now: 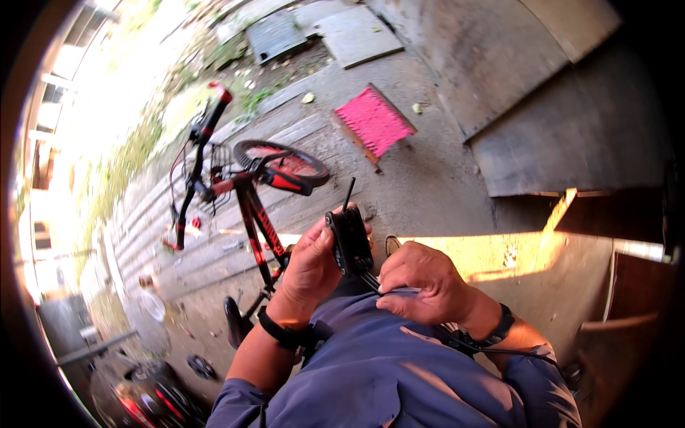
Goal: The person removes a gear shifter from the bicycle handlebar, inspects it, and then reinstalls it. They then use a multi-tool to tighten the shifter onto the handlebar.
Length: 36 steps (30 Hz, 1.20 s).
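A concrete floor [428, 178] carries a red-and-black bicycle [246, 192], a pink mat [374, 120] and grey slabs [357, 34].

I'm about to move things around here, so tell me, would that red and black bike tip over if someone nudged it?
Probably yes. The bike seems to stand upright on bare ground with no clear support in view, so a sideways push would likely topple it. Its front wheel looks turned, so it may swing rather than roll straight. The frame looks rigid.

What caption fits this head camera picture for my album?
Left hand grips a black folding tool, right hand pinches its lower end, red bicycle behind.
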Each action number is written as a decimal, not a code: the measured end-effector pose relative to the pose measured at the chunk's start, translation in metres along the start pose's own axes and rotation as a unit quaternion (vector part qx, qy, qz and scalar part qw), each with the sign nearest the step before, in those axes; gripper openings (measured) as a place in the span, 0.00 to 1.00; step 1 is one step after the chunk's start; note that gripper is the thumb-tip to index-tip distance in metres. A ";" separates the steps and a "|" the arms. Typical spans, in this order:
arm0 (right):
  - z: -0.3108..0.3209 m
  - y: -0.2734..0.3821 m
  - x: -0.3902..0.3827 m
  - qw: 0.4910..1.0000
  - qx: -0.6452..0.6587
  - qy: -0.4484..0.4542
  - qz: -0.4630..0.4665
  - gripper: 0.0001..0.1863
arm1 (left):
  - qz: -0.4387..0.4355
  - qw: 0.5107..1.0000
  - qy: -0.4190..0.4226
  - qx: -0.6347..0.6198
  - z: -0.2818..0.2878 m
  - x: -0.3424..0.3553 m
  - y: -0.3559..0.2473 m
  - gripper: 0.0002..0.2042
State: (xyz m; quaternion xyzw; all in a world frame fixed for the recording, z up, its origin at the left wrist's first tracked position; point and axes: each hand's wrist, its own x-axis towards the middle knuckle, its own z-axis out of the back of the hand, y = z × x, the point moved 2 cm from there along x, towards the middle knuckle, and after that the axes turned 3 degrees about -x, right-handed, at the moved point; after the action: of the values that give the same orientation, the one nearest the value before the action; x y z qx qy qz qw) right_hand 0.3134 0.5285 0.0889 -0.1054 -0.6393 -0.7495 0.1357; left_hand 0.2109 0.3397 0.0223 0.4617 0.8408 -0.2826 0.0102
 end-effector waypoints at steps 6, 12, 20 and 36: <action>0.033 0.007 -0.047 0.960 -0.128 -0.231 -0.092 0.07 | 0.163 0.979 0.114 0.040 -0.037 0.045 0.027 0.33; 0.039 0.004 -0.114 0.908 -0.001 -0.365 -0.207 0.16 | 0.361 0.905 0.204 0.091 -0.076 0.053 0.081 0.30; 0.054 0.040 -0.220 0.824 0.106 -0.504 -0.236 0.09 | 0.478 0.826 0.243 0.176 -0.141 0.050 0.170 0.30; 0.101 0.098 -0.456 0.721 0.215 -0.655 -0.070 0.08 | 0.548 0.697 0.333 0.320 -0.278 0.005 0.392 0.26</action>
State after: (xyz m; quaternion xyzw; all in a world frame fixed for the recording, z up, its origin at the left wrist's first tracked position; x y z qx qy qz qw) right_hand 0.7740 0.6449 0.0446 -0.4928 -0.7184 -0.3433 -0.3510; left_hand 0.5821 0.6404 0.0717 0.8802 0.2457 -0.3068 -0.2659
